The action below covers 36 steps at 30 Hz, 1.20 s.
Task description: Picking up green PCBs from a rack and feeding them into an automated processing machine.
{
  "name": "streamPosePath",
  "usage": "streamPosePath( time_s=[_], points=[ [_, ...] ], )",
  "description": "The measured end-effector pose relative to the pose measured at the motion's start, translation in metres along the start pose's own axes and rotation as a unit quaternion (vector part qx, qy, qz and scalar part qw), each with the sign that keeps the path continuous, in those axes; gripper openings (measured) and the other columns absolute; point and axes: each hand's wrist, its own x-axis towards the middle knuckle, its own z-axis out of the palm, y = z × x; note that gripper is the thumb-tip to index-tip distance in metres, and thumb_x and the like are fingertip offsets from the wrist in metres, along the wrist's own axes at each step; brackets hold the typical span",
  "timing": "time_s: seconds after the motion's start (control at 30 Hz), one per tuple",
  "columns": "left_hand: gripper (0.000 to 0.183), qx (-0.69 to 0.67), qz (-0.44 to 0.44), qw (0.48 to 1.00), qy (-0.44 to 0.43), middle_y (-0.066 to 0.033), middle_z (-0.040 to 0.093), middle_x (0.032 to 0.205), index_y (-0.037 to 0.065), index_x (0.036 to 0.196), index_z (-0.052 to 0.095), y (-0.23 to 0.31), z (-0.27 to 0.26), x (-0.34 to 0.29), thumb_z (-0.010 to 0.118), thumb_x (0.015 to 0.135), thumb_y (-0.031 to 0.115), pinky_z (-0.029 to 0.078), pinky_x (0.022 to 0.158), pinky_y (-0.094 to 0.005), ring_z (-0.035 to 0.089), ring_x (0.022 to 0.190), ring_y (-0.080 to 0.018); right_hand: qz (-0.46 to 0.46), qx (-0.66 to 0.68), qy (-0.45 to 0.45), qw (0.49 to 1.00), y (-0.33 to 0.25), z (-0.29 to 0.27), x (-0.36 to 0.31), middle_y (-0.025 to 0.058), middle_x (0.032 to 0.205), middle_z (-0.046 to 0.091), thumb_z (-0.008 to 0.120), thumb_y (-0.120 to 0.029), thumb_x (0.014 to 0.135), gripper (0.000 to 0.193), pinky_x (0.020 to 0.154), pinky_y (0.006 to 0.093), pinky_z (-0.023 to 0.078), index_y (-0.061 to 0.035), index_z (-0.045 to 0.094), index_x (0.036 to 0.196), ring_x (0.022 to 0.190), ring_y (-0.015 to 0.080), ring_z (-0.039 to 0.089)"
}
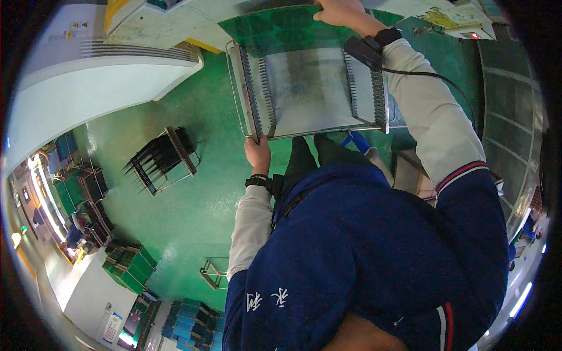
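A metal rack [310, 130] with comb-like slotted sides is in front of me. My left hand [257, 155] is closed round its near left corner. A dark green, glossy panel [275, 32] spans the far end of the rack. At the panel's far edge, my right hand [344, 14] is closed on it, though the frame's upper edge partly cuts off the fingers. Between the slotted sides shows a pale grey surface [307, 88]. Each wrist wears a black band, and a cable runs from the right one along my sleeve.
Another slotted rack [164, 158] with dark panels rests on the green floor to my left. A white machine housing [117, 76] rises at the far left. Green crates [130, 266] and blue stacks [190, 324] stand farther left. A small metal frame [213, 274] lies near my left elbow.
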Motion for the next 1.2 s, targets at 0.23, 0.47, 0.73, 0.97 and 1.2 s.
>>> streamPosePath(
  time_s=[0.23,0.47,0.73,0.97,1.2],
  points=[
    [0.036,0.013,-0.001,1.000,0.002,-0.0178,0.057,0.084,-0.001,0.084,0.055,0.004,0.000,0.001,0.064,0.079,0.034,0.044,0.069,-0.0473,0.056,0.079,-0.0381,-0.010,0.015,-0.003,1.000,0.001,-0.003,-0.003,0.0174,0.083,0.062,0.063,-0.027,0.082,0.028,0.072,0.0471,0.047,0.0005,0.064,0.088,0.083,0.0337,0.060],
    [0.036,-0.039,-0.041,0.998,-0.021,-0.0178,0.059,0.086,0.000,0.083,0.057,0.003,0.000,0.003,0.066,0.076,0.034,0.044,0.070,-0.0473,0.057,0.083,-0.0385,0.021,0.012,-0.009,1.000,-0.004,-0.004,-0.004,0.0178,0.086,0.063,0.064,-0.027,0.080,0.028,0.073,0.0470,0.048,-0.0008,0.065,0.090,0.084,0.0338,0.060],
    [0.039,0.004,-0.052,0.999,-0.009,-0.0186,0.060,0.086,-0.001,0.084,0.058,0.004,0.000,0.004,0.068,0.073,0.035,0.045,0.072,-0.0472,0.058,0.083,-0.0387,0.037,0.002,0.001,0.999,-0.004,0.000,-0.001,0.0174,0.090,0.065,0.065,-0.026,0.078,0.029,0.077,0.0465,0.048,-0.0023,0.066,0.095,0.091,0.0347,0.061],
    [0.041,0.020,-0.038,0.999,-0.004,-0.0192,0.059,0.084,-0.001,0.083,0.057,0.011,-0.003,0.004,0.067,0.075,0.038,0.045,0.070,-0.0468,0.058,0.082,-0.0389,0.021,0.015,0.021,0.999,0.004,0.007,0.002,0.0178,0.092,0.065,0.065,-0.026,0.077,0.030,0.078,0.0469,0.048,-0.0027,0.067,0.095,0.091,0.0350,0.060],
    [0.045,0.007,-0.045,0.999,-0.029,-0.0198,0.059,0.084,-0.003,0.083,0.058,0.007,-0.003,0.007,0.067,0.076,0.040,0.045,0.069,-0.0459,0.058,0.080,-0.0381,0.016,0.018,0.036,0.999,0.007,0.009,0.003,0.0176,0.087,0.064,0.063,-0.025,0.076,0.027,0.075,0.0476,0.048,-0.0028,0.067,0.091,0.086,0.0349,0.061]
  ],
)
